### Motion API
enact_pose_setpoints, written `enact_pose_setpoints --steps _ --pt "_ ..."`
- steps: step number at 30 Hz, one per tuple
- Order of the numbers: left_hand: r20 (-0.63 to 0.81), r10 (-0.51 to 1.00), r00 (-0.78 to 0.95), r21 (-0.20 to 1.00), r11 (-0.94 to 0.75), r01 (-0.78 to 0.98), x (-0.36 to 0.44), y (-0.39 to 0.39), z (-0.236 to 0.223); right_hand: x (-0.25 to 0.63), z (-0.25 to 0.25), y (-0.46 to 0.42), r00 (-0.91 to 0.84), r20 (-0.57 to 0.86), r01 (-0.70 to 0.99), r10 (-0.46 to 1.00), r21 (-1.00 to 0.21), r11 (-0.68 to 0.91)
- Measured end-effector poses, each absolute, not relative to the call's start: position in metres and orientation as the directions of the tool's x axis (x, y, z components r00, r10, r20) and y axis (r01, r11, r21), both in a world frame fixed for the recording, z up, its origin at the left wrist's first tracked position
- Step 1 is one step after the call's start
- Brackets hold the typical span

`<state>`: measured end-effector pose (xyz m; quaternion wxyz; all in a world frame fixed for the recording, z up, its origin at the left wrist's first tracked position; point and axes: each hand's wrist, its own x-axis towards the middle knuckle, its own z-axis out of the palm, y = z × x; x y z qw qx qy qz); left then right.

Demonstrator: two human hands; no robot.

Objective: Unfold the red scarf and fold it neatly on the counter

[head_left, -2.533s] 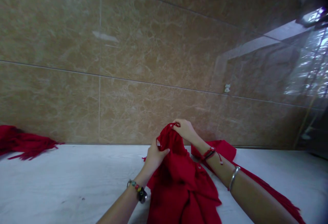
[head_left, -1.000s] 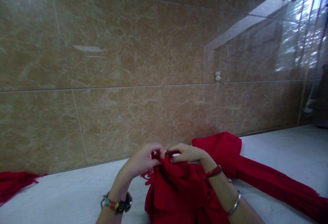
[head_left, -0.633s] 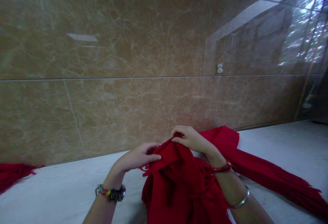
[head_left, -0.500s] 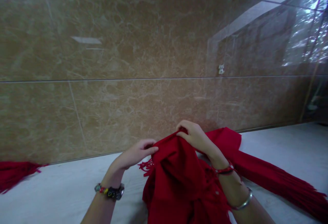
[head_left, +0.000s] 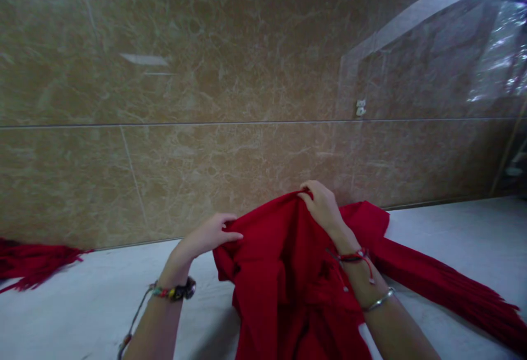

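Note:
A red fringed scarf (head_left: 284,272) hangs bunched between my hands above a white table (head_left: 82,305). My left hand (head_left: 208,235) pinches the scarf's upper edge at the left. My right hand (head_left: 323,206) pinches the same edge higher up at the right, so the cloth is stretched between them. A beaded bracelet sits on my left wrist; a red cord and a metal bangle sit on my right wrist. The scarf's lower part runs out of the bottom of the picture.
A second red scarf (head_left: 432,283) lies folded on the table to the right, its fringe toward the right edge. Another red fringed scarf (head_left: 33,264) lies at the far left. A glossy brown tiled wall (head_left: 247,102) rises right behind the table.
My hands have moved apart along the scarf's edge, the left one leftward, the right one up and to the right. The cloth between them has spread wider.

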<state>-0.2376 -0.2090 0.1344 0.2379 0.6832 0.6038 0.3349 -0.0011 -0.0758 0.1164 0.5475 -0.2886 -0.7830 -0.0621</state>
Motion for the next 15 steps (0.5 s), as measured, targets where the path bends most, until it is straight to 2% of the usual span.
enact_pose_setpoints --steps 3,7,9,12,15 --pt "0.137 0.991 0.013 0.692 -0.104 0.714 -0.252 -0.203 0.130 0.006 0.111 -0.059 -0.262 0.865 0.551 0.427 -0.229 0.802" --pt "0.199 0.980 0.031 0.801 -0.181 0.570 -0.252 -0.212 0.137 0.018 0.114 -0.057 -0.244 0.854 0.604 0.460 -0.237 0.761" --pt "0.257 0.966 0.024 0.836 -0.235 0.496 -0.241 -0.214 0.140 0.016 0.116 -0.068 -0.326 0.809 0.587 0.488 -0.232 0.776" --pt "0.276 0.960 0.055 0.850 -0.270 0.451 -0.219 -0.211 0.138 -0.002 0.120 -0.095 -0.568 0.704 0.383 0.427 -0.233 0.894" --pt "0.241 0.966 0.096 0.853 -0.259 0.453 -0.204 -0.208 0.135 -0.025 0.122 -0.121 -0.741 0.569 0.187 0.357 -0.335 0.923"
